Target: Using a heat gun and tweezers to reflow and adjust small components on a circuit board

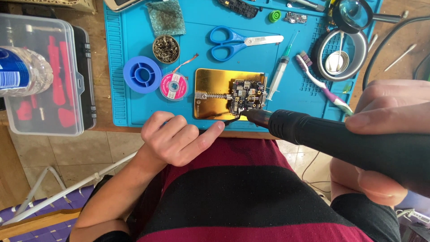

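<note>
A small black circuit board is clamped on a gold holder plate on the blue work mat. My right hand grips a thick black hot-air tool; its metal nozzle points at the board's lower edge. My left hand is curled at the mat's near edge and holds thin black tweezers, whose tips reach the board next to the nozzle.
On the mat lie blue scissors, a syringe, a toothbrush, a blue spool, a pink wick reel, a brass-wool tin and a magnifier. A clear plastic box and bottle stand left.
</note>
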